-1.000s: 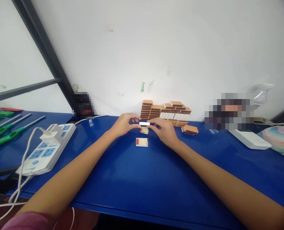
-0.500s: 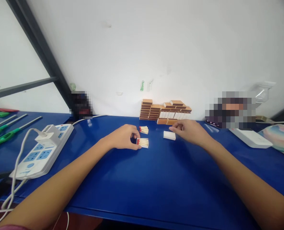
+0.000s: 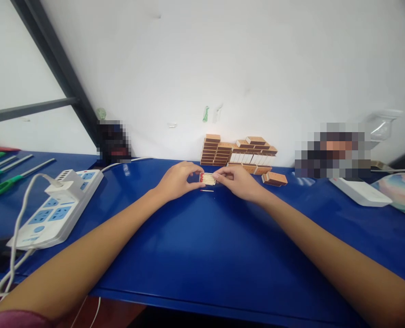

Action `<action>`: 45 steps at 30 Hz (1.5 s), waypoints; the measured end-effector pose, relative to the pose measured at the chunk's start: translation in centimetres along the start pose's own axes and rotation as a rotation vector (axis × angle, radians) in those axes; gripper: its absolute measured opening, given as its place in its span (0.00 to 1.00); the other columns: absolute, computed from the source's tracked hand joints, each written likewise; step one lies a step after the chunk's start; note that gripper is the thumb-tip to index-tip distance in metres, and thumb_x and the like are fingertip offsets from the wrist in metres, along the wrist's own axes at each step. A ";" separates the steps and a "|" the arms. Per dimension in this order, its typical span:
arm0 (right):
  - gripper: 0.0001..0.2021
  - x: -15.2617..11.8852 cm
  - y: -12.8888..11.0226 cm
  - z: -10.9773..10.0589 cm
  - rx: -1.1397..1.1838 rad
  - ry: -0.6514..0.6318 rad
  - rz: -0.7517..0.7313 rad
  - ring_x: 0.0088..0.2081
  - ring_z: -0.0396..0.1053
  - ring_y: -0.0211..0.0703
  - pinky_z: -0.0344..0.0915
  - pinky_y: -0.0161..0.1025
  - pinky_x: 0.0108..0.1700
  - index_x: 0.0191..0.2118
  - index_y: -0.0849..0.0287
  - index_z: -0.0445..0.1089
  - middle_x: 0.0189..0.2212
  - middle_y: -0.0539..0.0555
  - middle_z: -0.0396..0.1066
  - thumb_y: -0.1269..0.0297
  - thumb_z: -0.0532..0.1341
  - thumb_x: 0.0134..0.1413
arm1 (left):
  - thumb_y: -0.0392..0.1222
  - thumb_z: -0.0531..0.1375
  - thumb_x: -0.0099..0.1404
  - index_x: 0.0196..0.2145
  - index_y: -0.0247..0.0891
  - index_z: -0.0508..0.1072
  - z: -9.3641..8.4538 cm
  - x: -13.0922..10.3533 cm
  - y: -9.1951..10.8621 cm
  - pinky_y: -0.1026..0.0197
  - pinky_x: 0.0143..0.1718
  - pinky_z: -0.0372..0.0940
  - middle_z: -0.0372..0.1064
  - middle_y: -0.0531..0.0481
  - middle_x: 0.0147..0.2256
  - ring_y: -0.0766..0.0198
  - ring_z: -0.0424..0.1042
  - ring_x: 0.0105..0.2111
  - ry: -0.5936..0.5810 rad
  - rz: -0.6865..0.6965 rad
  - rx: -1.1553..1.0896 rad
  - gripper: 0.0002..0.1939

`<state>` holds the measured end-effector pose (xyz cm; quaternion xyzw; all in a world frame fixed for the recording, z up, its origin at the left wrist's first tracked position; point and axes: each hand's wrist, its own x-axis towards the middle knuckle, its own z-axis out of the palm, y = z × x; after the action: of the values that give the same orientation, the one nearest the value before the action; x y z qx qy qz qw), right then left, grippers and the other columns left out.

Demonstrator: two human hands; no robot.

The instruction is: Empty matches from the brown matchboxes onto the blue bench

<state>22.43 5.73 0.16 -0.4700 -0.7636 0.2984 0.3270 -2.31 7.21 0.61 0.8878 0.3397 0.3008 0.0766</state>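
Note:
An open matchbox tray [image 3: 201, 183] full of red-tipped matches [image 3: 208, 179] is at the middle of the blue table. My left hand [image 3: 179, 181] grips the tray's left end between thumb and fingers. From the right, my right hand [image 3: 240, 181] has its fingertips pinched together at the plain ends of the matches; whether they also press on the tray is hidden. One loose match [image 3: 207, 191] lies just in front of the tray. Right of my right hand, matchboxes [image 3: 274, 179] lie on the table.
Stacked matchboxes [image 3: 216, 151] stand against the wall behind my hands. A white power strip [image 3: 57, 214] with cables lies left, beside green-handled tools [image 3: 7, 184]. On the right are a white device [image 3: 359, 192] and a pastel-coloured item [image 3: 398, 191].
My right hand has moved left to the tray, which is slightly farther back. The loose match pile and the white box no longer show; a single match and matchboxes on the right now do.

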 end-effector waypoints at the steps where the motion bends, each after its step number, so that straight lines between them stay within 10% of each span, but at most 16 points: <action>1: 0.21 0.1 0.2 0.0 0.017 0.012 0.002 0.31 0.70 0.44 0.65 0.41 0.34 0.39 0.59 0.81 0.33 0.56 0.80 0.45 0.61 0.63 | 0.45 0.72 0.64 0.48 0.41 0.79 0.1 0.1 -0.1 0.58 0.41 0.67 0.79 0.49 0.41 0.59 0.75 0.39 -0.004 -0.028 -0.023 0.15; 11: 0.15 -0.7 0.4 0.6 -0.240 0.179 -0.121 0.25 0.64 0.40 0.58 0.38 0.29 0.42 0.57 0.82 0.25 0.51 0.75 0.52 0.62 0.66 | 0.58 0.76 0.56 0.61 0.42 0.71 0.5 -0.6 0.2 0.46 0.57 0.66 0.74 0.41 0.54 0.48 0.72 0.54 0.018 0.057 0.032 0.39; 21: 0.14 -1.6 1.7 0.7 -0.542 0.285 -0.479 0.40 0.76 0.49 0.70 0.44 0.44 0.48 0.56 0.80 0.40 0.58 0.81 0.57 0.58 0.72 | 0.55 0.73 0.61 0.62 0.43 0.66 0.8 -0.9 1.2 0.45 0.59 0.63 0.69 0.41 0.59 0.46 0.68 0.58 0.049 0.068 0.132 0.37; 27: 0.16 -1.7 1.4 0.7 -0.656 0.326 -0.521 0.43 0.77 0.50 0.70 0.45 0.47 0.50 0.57 0.80 0.43 0.59 0.82 0.57 0.56 0.74 | 0.54 0.75 0.59 0.45 0.41 0.67 0.9 -0.8 1.5 0.51 0.48 0.64 0.70 0.47 0.45 0.51 0.70 0.46 0.074 -0.005 0.127 0.28; 37: 0.13 -2.2 0.3 -0.6 -0.648 0.439 -0.429 0.42 0.76 0.51 0.69 0.46 0.46 0.45 0.55 0.80 0.40 0.59 0.81 0.59 0.57 0.71 | 0.55 0.73 0.61 0.32 0.39 0.68 1.1 -1.1 1.1 0.55 0.44 0.62 0.65 0.49 0.39 0.56 0.66 0.41 0.092 0.018 0.123 0.21; 45: 0.11 -3.5 2.5 -6.0 -0.467 0.643 -0.022 0.29 0.72 0.46 0.67 0.42 0.36 0.35 0.57 0.77 0.27 0.55 0.77 0.55 0.63 0.61 | 0.51 0.71 0.65 0.35 0.40 0.76 1.1 -1.4 0.9 0.51 0.51 0.63 0.69 0.47 0.45 0.54 0.68 0.46 0.029 0.066 0.105 0.13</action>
<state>29.55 4.38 1.16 -0.5931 -0.6745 -0.0491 0.4369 -2.02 5.63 -0.61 0.8969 0.3265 0.2978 0.0147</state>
